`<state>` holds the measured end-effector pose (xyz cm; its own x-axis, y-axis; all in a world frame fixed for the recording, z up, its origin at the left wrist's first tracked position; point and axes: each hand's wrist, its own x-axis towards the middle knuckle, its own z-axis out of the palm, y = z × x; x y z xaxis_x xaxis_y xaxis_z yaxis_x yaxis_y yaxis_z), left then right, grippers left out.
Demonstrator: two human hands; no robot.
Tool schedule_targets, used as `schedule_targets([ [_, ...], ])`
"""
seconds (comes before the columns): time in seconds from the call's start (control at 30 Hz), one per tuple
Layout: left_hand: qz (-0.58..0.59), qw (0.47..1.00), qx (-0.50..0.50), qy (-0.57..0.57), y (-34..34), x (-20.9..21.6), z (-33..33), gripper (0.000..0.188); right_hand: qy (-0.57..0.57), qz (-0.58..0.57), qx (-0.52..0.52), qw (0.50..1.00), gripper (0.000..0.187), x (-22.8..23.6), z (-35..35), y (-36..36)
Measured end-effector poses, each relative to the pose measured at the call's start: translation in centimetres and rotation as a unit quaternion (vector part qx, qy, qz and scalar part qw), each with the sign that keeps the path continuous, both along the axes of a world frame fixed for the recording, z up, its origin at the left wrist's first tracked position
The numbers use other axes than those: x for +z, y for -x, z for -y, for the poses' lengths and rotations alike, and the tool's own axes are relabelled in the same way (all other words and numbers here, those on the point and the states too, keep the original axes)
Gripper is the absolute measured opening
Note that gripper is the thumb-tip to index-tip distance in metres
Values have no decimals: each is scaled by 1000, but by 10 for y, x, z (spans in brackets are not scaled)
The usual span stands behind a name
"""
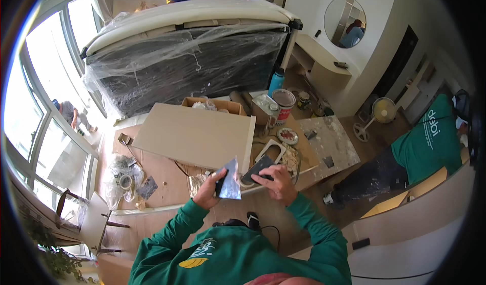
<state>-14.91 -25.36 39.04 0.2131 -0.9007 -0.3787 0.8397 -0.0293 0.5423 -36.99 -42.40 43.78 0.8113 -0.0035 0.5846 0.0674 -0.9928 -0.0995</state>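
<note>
My left hand [206, 192] is closed around the dark back of a wide putty knife [231, 181], whose shiny metal blade stands tilted up. To its right, my right hand [279, 182] grips a flat dark scraper [256, 170] between thumb and fingers. The two tools are close together but apart, over the front edge of the work table. Just beyond them lies a large beige panel [202, 133]. A pale piece with an oval opening [280, 145] rests beside the right hand, partly hidden by the scraper.
A paint can [283, 102], blue bottle [276, 81] and cardboard box [223, 104] stand at the back. Tape [125, 182] lies left on plastic. Behind rises a plastic-wrapped bed frame [192, 62]. A co-worker in green [425, 138] is at the right; other people are farther off.
</note>
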Motion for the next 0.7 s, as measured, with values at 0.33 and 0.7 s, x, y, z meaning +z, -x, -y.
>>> schedule_targets([
  [0.33, 233, 970, -30, 62, -40, 88, 16, 40, 74, -51, -20, 996, 54, 116, -16, 6],
  [0.7, 208, 977, -1, 48, -26, 68, 66, 39, 137, -107, 3, 985, 51, 84, 38, -6],
])
